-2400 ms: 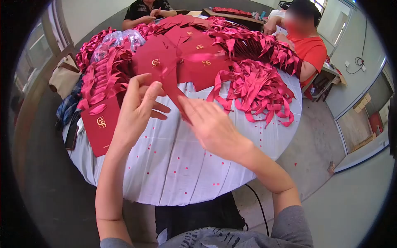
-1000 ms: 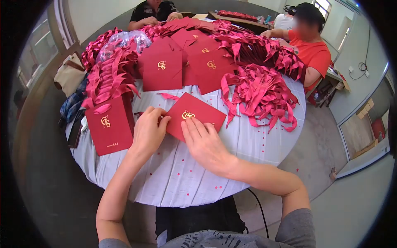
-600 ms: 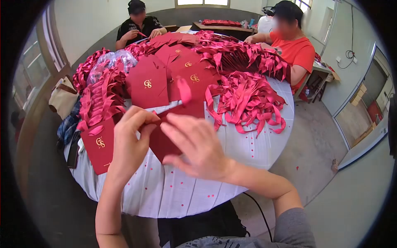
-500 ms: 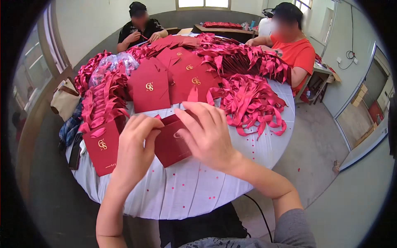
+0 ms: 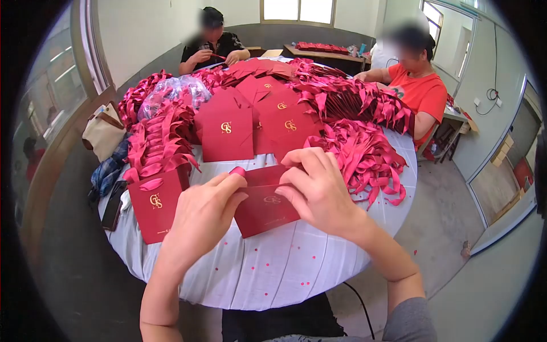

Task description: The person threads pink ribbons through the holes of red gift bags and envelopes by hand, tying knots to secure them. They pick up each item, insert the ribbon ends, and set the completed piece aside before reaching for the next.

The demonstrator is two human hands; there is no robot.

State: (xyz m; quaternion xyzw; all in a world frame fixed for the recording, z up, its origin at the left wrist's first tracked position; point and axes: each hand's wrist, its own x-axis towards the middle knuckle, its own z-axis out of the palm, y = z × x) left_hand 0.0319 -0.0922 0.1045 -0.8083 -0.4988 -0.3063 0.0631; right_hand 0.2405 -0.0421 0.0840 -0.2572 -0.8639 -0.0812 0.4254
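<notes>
Gold monogram [image 5: 155,200], interlaced letters apparently including G and S, stands on upper part of left-hand red bag [image 5: 147,221], lower left of frame; short print line near bag's bottom edge too small to read. Same emblem, paler, shows on centre bag [image 5: 253,219], middle of frame, above faint, unreadable line. Matching gold letters mark front red panel [image 5: 228,145], just above frame centre, and neighbouring panel [image 5: 290,142] to its right. Smaller gold marks on panels behind, upper middle, letters unclear.
</notes>
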